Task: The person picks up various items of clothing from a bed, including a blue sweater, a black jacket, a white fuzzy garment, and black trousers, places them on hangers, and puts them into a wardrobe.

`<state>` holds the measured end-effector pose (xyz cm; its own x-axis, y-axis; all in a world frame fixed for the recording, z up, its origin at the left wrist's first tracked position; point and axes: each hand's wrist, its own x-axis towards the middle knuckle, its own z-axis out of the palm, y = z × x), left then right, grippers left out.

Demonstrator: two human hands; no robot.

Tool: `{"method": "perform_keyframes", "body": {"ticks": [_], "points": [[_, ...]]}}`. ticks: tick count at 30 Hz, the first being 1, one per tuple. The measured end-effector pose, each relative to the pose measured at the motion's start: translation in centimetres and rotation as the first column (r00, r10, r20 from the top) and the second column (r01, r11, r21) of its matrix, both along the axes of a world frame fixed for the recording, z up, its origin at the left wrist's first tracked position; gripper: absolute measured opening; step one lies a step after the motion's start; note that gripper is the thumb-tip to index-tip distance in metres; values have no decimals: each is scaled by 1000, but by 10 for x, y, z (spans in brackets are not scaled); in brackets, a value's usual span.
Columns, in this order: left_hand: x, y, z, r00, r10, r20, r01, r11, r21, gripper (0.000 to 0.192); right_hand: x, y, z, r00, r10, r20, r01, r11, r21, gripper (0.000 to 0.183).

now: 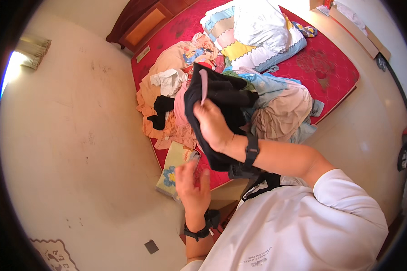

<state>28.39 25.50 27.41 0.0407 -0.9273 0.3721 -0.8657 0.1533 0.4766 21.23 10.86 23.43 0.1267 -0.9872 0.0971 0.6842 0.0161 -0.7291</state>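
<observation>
My right hand (214, 125) grips a black garment (224, 98) by its edge, beside a pale pink strip on it; the cloth hangs over the pile on the bed. Lower left, my left hand (192, 181) is raised with its fingers apart, holding nothing, in front of a folded yellow-green towel (173, 166) with a blue flower. Left of the black garment lie a white crumpled cloth (170, 81), a smaller black cloth (162, 110) and peach-coloured fabric (159, 135). Beige and light blue fabric (281, 105) is heaped to its right.
The bed has a red mattress (339, 67) and a wooden headboard (144, 27). A patchwork-patterned quilt (244, 54) with white bedding (261, 27) on it lies at the far side. A cardboard box (354, 32) stands at the upper right. The wall (88, 135) runs along the left.
</observation>
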Motion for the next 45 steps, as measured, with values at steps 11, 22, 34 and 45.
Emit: {"method": "perform_keyframes", "body": {"ticks": [11, 22, 34, 45], "points": [[38, -42, -23, 830, 159, -535, -194, 981, -11, 14, -24, 29, 13, 790, 132, -598, -457, 777, -433, 42], [58, -50, 41, 806, 67, -588, -116, 992, -46, 18, -68, 18, -36, 451, -101, -887, -436, 842, -317, 52], [86, -50, 82, 705, 58, -707, -226, 963, -146, 12, -54, -31, -58, 784, 447, -431, -513, 857, -45, 16], [87, -84, 85, 466, 81, -881, -316, 945, -81, 34, -71, -19, -16, 779, 585, -226, -614, 785, -83, 5]]}}
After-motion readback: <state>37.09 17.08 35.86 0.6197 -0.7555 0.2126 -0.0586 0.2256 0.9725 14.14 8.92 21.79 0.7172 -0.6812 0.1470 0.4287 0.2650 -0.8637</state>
